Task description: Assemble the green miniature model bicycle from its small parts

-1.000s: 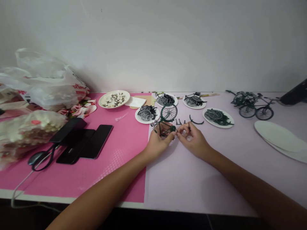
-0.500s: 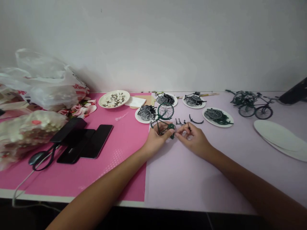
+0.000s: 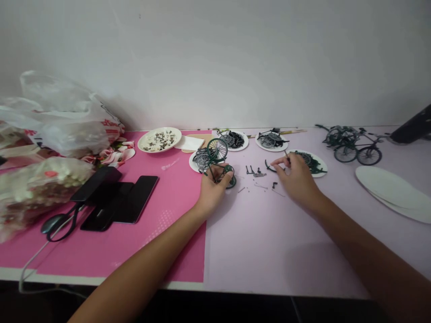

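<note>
My left hand [image 3: 213, 190] is closed around a small dark green model bicycle [image 3: 217, 150], one wheel raised and the other low by the thumb. To the right, my right hand [image 3: 298, 177] has its fingers bent together around a thin, short, dark stick-like tool [image 3: 287, 155]. Its fingertips are at a curved dark green strip [image 3: 270, 166] on the table; whether they grip it I cannot tell. Between the hands lie small dark parts [image 3: 249, 170], a grey piece [image 3: 259, 175] and several thin metal pins [image 3: 261, 186].
Plates of grey and black bicycle parts [image 3: 238, 140] stand behind my hands. A plate of green parts [image 3: 316, 167] is partly behind my right hand. Finished-looking model bicycles [image 3: 368, 154] and white plates [image 3: 393, 188] are at right. Phones [image 3: 136, 199] and plastic bags [image 3: 74, 121] lie left.
My hands have moved apart. The left hand shifted slightly left with the model bicycle; the right hand moved right and up to the curved strip, exposing small parts and pins.
</note>
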{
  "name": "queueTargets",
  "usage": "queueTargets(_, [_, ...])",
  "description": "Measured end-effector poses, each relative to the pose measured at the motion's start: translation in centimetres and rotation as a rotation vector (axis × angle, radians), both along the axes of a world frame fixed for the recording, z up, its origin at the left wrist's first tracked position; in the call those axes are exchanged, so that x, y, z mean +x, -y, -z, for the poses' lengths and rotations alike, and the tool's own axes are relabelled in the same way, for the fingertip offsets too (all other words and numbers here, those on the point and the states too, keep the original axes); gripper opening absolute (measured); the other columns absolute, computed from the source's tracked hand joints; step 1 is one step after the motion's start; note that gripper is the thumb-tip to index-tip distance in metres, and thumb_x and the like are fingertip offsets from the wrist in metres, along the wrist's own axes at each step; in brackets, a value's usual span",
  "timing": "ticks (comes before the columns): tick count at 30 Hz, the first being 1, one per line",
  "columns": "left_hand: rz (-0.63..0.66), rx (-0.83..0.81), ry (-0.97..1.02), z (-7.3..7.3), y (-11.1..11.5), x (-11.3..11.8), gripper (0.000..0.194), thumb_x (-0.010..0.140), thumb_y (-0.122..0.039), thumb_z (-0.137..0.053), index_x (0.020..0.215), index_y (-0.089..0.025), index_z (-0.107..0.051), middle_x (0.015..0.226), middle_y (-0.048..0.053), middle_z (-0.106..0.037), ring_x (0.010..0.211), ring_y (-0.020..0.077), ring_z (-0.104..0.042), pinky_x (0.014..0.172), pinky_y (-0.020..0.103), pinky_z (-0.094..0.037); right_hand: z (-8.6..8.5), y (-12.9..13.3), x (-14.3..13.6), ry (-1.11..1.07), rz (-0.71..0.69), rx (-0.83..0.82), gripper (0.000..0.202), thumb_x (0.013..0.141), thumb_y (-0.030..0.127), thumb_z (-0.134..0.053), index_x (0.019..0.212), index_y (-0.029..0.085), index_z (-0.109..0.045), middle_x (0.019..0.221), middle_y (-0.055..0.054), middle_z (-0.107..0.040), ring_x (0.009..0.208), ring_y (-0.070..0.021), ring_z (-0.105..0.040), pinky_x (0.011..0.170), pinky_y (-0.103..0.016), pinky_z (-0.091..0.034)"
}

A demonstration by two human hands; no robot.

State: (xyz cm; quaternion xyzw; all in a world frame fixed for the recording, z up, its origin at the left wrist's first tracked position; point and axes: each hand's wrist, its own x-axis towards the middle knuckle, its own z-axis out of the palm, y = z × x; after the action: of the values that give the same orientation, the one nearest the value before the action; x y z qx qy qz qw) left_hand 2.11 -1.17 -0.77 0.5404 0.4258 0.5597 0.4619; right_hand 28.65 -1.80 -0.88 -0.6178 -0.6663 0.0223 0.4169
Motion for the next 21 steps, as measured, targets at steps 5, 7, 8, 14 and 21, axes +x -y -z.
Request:
queueTargets(5, [0.025,-0.008,0.008,-0.1,0.1,0.1,0.030,0.083,-0.035,-0.080,0.102,-0.017,-0.064,0.096,0.005,-0.071,0.095,0.0199,-0.069,0.089,0.034,-0.055,1.1,-0.3,-0.4,0.093,-0.109,-0.084,0.038,0.093,0.022,-0.063,0.075,0.028,-0.030,0.094,-0.008,-0.074,0.105,-0.0331,-0.060,0.088,-0.047,-0.048])
queueTargets(7, [0.036,-0.004,-0.001,-0.2,0.2,0.1,0.028,0.084,-0.034,-0.079,0.100,-0.017,-0.063,0.099,0.006,-0.072,0.096,0.0205,-0.070,0.090,0.034,-0.056,1.6,-0.2,-0.8,0.136,-0.135,-0.076,0.034,0.092,0.026,-0.065,0.076,0.028,-0.034,0.101,-0.011,-0.072,0.113,-0.0347,-0.061,0.092,-0.049,-0.049])
queueTargets(8, [0.042,-0.002,-0.010,-0.2,0.2,0.1,0.027,0.084,-0.033,-0.078,0.099,-0.017,-0.063,0.098,0.006,-0.072,0.096,0.0205,-0.070,0.089,0.034,-0.056,1.8,-0.2,-0.9,0.163,-0.143,-0.068,0.034,0.091,0.029,-0.067,0.077,0.028,-0.037,0.107,-0.013,-0.070,0.118,-0.0357,-0.060,0.095,-0.050,-0.050])
queueTargets(14, [0.122,-0.011,-0.083,0.4,0.7,0.5,0.023,0.087,-0.026,-0.074,0.105,-0.016,-0.065,0.098,0.006,-0.071,0.090,0.0184,-0.068,0.082,0.030,-0.055,2.0,-0.1,-1.4,0.270,-0.165,-0.051,0.035,0.090,0.033,-0.070,0.076,0.026,-0.039,0.116,-0.015,-0.063,0.119,-0.0367,-0.062,0.096,-0.051,-0.052])
queueTargets(21, [0.173,-0.019,-0.115,0.2,1.4,0.8,0.023,0.089,-0.024,-0.072,0.110,-0.016,-0.067,0.097,0.006,-0.070,0.087,0.0174,-0.066,0.078,0.028,-0.054,2.2,-0.3,-1.8,0.234,-0.168,-0.030,0.039,0.088,0.033,-0.075,0.070,0.026,-0.041,0.098,-0.011,-0.065,0.105,-0.0337,-0.064,0.091,-0.050,-0.053])
